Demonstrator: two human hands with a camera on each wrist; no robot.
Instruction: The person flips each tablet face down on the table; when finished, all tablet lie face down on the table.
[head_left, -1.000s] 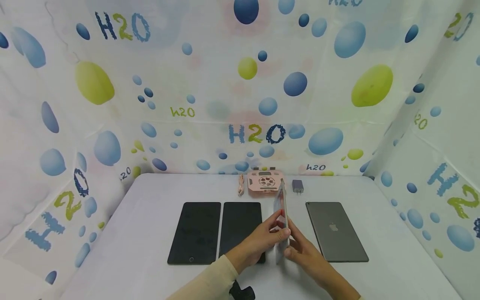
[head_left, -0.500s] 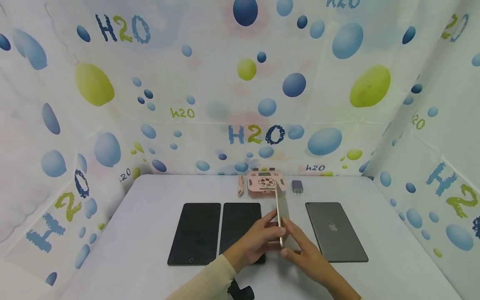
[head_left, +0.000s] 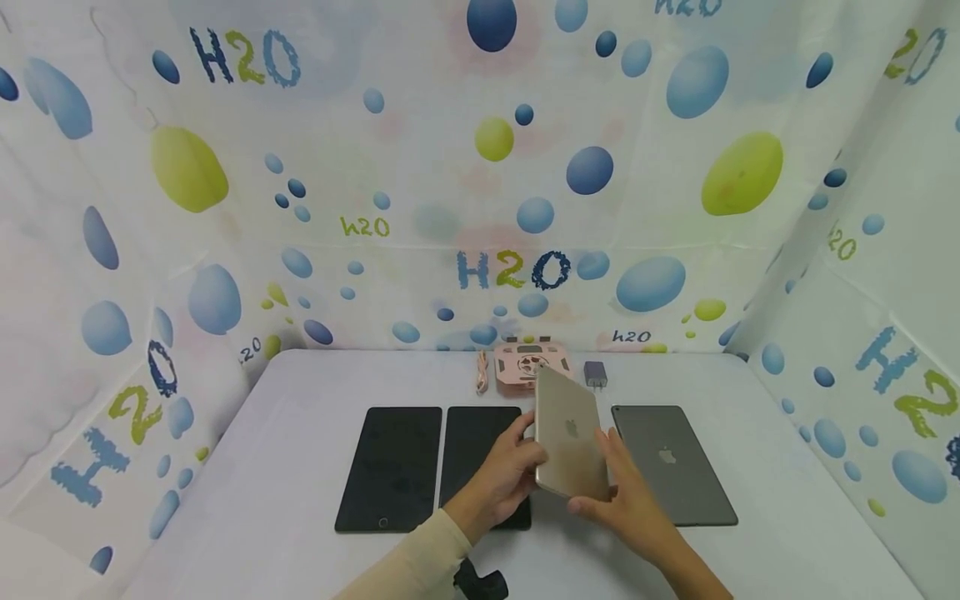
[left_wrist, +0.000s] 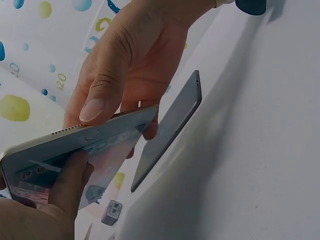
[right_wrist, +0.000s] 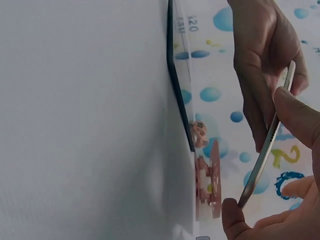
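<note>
A gold tablet (head_left: 566,437), with an apple logo on its back, is held up tilted above the table. My left hand (head_left: 504,471) grips its left side; in the left wrist view some of those fingers lie against the glossy screen (left_wrist: 117,142). With thumb and fingers my right hand (head_left: 633,504) holds the lower right corner, and the right wrist view shows the thin tablet edge (right_wrist: 265,150) between both hands. To the right, partly behind the right hand, lies a grey tablet (head_left: 678,467), back up.
Two black tablets lie screen up on the left, one at the far left (head_left: 397,467) and one (head_left: 476,446) partly behind the left hand. Along the back stand a pink stand-like box (head_left: 517,358), a coiled pink cable (head_left: 482,371) and a dark plug charger (head_left: 595,372).
The gold tablet has turned from nearly edge-on, its screen partly showing, until its back faces the head camera. The hands turn with it; the things on the table stay put.
</note>
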